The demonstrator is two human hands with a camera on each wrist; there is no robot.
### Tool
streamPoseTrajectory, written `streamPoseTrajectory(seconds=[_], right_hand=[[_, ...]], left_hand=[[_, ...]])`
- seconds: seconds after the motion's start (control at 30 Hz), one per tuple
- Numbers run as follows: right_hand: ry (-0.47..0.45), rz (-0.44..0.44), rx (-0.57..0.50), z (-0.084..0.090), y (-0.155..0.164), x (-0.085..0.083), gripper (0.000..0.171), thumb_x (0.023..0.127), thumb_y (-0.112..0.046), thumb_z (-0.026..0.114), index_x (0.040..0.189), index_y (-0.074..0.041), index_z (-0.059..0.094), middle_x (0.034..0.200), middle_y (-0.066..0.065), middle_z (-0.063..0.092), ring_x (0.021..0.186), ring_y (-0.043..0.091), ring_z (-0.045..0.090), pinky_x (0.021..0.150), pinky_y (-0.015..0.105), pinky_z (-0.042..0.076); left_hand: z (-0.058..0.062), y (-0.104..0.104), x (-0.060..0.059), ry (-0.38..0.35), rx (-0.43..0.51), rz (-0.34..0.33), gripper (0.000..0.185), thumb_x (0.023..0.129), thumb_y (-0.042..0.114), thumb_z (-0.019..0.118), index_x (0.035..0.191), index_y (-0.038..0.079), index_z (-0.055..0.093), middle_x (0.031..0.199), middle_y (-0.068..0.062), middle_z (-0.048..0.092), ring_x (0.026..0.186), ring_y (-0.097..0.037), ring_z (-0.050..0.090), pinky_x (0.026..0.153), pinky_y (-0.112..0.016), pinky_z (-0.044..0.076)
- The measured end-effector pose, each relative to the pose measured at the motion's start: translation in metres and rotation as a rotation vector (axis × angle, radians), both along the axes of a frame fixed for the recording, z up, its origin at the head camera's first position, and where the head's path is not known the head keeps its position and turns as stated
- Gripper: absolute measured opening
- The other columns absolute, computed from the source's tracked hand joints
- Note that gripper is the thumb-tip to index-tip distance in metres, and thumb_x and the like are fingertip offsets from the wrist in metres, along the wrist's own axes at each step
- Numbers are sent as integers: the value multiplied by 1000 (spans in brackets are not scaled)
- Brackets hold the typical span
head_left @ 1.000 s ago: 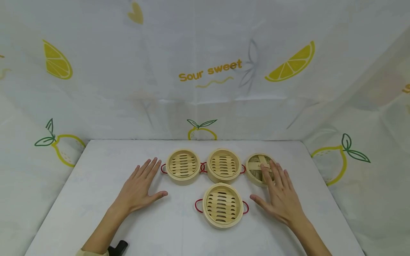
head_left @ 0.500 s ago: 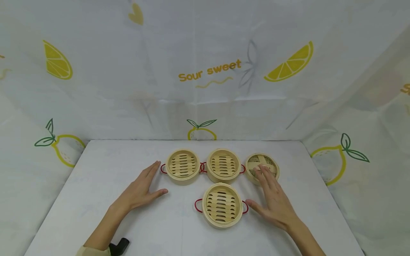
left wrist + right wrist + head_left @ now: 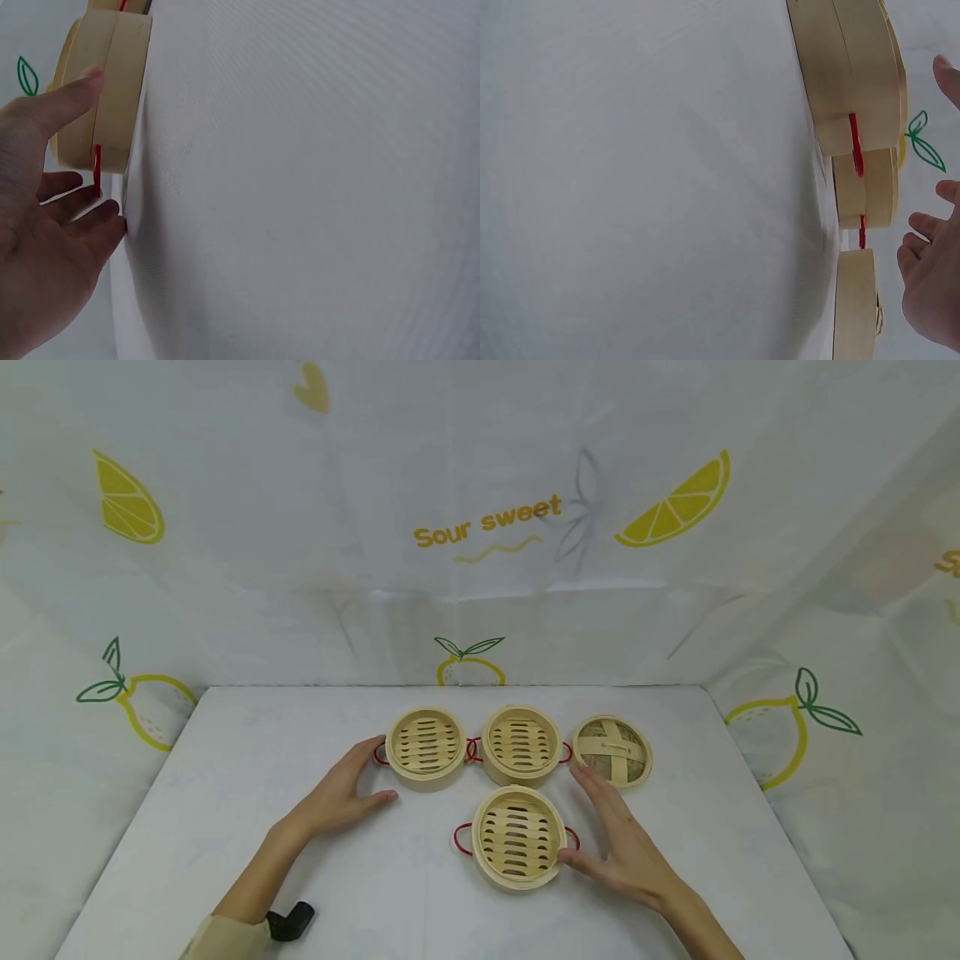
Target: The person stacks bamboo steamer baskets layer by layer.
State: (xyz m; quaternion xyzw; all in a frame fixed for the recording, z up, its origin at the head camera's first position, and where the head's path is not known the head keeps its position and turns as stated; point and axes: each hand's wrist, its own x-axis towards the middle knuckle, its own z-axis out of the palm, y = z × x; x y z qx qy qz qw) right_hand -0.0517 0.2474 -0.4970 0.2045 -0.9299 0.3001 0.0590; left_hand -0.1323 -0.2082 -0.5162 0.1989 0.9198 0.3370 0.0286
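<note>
Slatted bamboo steamer basket (image 3: 519, 837), red wire handles; right hand (image 3: 618, 847) and left hand (image 3: 341, 793) flank it, fingers straight, apparently holding nothing.

head: looks forward and down over whole counter (image 3: 225, 793) toward far edge | left wrist: close, skims counter beside left steamer (image 3: 101, 90) | right wrist: close, low along counter, edge-on to steamers (image 3: 855, 67) | shared: steamers (image 3: 517, 835) and counter surface.
</note>
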Motion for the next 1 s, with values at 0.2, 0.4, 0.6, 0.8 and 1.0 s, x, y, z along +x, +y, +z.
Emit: streamPoseTrajectory(seconds=[0.2,0.4,0.6,0.8,1.0], right_hand=[[-29,46,-23,-3,-6,3,119,79,-52,92,173,-22,26,175,14,38,159,41,39,116,74,44],[-80,75,-63,-5,-13,6,116,82,-51,91,173,-22,26,176,11,37,163,35,35,120,71,42],[-144,117,-123,-7,-20,7,114,85,-54,88,174,-20,25,177,12,36,165,34,34,118,78,40],[-198,129,-164,-10,-25,9,115,84,-56,90,173,-20,26,176,9,38,161,37,40,120,71,44],[-212,133,-154,-13,-26,9,120,80,-49,95,173,-22,26,176,4,38,159,23,45,124,43,48]], left_hand=[[1,3,-9,-31,72,2,93,93,30,89,164,0,38,166,-22,49,157,-44,46,128,-62,41],[1,6,-14,-30,118,-3,89,92,24,90,162,-4,41,162,-25,53,153,-44,50,125,-61,46],[1,6,-17,-56,177,-11,88,92,24,89,162,-3,42,164,-25,51,155,-45,47,126,-60,45],[2,6,-17,-57,163,-9,87,93,25,89,161,-3,42,164,-26,51,155,-46,47,124,-59,46],[1,6,-17,-53,149,-1,86,94,26,88,161,-4,43,163,-27,52,154,-47,48,123,-61,46]])
